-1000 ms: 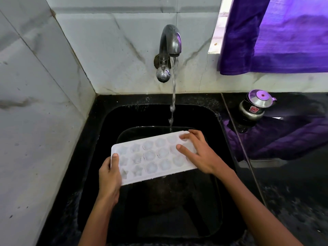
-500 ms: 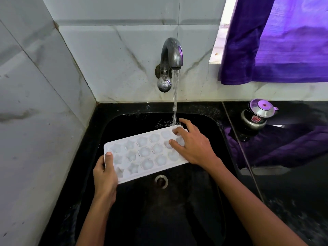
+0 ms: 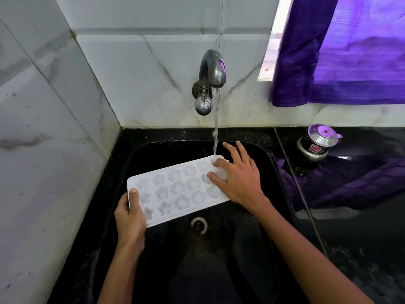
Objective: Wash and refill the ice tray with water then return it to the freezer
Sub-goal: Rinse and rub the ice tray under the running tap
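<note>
Left hand [image 3: 129, 218] is gripping the ice tray [image 3: 175, 191] at its 8 o'clock end; right hand [image 3: 236, 178], fingers spread, is rubbing cells under the tap stream [image 3: 215, 128]. One-ended, wet grip: tray may be slipping into the sink [image 3: 252, 249].

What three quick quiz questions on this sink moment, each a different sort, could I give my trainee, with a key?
1. True or false: water from the tap lands on the far right corner of the ice tray.
2. Which hand grips the tray's near left end? A) left hand B) right hand
3. Fill in: the metal pot stands on the counter to the ___ of the sink.

Key: 1 true; 2 A; 3 right.
</note>
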A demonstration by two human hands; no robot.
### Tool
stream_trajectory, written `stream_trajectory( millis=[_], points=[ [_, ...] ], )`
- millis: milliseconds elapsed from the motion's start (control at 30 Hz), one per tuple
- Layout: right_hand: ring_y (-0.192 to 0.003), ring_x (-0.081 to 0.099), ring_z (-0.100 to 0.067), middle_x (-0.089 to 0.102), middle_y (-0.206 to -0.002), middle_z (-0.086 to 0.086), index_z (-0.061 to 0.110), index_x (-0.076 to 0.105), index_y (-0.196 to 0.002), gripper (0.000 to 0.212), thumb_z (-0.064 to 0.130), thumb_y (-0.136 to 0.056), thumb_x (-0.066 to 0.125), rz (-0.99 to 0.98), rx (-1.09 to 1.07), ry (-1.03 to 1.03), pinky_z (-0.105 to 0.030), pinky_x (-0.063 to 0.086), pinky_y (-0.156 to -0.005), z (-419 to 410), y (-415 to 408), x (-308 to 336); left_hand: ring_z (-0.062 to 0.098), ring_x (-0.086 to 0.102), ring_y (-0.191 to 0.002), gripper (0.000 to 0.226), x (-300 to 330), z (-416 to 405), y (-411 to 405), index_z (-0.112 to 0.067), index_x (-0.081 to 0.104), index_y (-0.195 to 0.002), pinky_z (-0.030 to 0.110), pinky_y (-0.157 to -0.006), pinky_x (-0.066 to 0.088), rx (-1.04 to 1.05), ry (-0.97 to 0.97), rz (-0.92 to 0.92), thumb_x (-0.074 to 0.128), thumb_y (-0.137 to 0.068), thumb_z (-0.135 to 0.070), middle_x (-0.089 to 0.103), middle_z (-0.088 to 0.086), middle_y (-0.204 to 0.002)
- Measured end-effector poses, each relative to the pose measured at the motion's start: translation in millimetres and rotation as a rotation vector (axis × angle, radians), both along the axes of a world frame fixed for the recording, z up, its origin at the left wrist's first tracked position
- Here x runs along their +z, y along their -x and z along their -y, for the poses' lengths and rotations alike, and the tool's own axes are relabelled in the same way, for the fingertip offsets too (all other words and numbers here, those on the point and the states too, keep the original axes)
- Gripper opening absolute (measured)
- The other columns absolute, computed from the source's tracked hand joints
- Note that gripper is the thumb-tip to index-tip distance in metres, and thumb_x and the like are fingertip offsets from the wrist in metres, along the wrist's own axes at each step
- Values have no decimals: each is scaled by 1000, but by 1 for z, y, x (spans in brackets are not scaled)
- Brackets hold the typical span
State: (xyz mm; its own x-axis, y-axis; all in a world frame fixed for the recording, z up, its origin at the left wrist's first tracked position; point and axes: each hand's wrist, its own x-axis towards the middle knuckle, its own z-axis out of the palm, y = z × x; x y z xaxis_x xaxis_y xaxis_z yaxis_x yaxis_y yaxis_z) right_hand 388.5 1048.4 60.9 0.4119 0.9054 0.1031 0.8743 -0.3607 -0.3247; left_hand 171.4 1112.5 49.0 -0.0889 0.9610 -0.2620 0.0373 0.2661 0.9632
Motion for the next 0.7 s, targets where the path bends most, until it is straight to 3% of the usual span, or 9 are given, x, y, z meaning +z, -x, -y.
stream_trajectory(
  millis=[100,233,333,467,600,700],
  points=[
    [-148,-4,-22,19,-158,4,34,62,-117,44,60,-85,48,33,-50,-13,-47,12,-117,2,0,1,9,61,-71,25,0,3,-1,-13,58,-105,19,-52,46,-1,3,2,41,-99,-30,63,-4,-84],
    [-147,-12,-25,4,-161,3,37,55,-127,52,66,-85,43,76,-82,28,-49,3,-117,4,1,0,11,61,-71,27,-1,4,-3,-12,58,-106,17,-49,49,-6,-2,7,41,-99,-31,64,-3,-85],
    [-147,-14,-26,7,-161,3,36,57,-126,50,64,-87,45,70,-77,33,-48,1,-118,6,2,2,10,61,-72,27,1,5,-4,-11,57,-107,22,-55,46,-9,-7,15,41,-99,-31,64,-3,-85],
    [-147,-14,-25,9,-161,3,39,57,-124,46,63,-87,45,57,-76,19,-46,-1,-118,7,3,6,8,61,-71,24,0,5,-2,-14,58,-104,14,-48,48,-2,1,38,41,-99,-31,64,-4,-85],
    [-146,-17,-25,-4,-161,6,36,54,-129,48,60,-89,43,81,-42,74,-47,-3,-118,7,3,8,10,62,-74,26,-2,8,-3,-13,58,-105,23,-58,46,6,5,44,41,-99,-32,64,-3,-86],
    [-147,-16,-24,2,-161,7,36,62,-119,43,59,-85,50,57,-54,43,-45,-4,-118,5,2,6,14,62,-78,27,-1,8,-3,-12,58,-104,24,-59,46,12,-19,33,42,-98,-33,64,-3,-87]
  ],
)
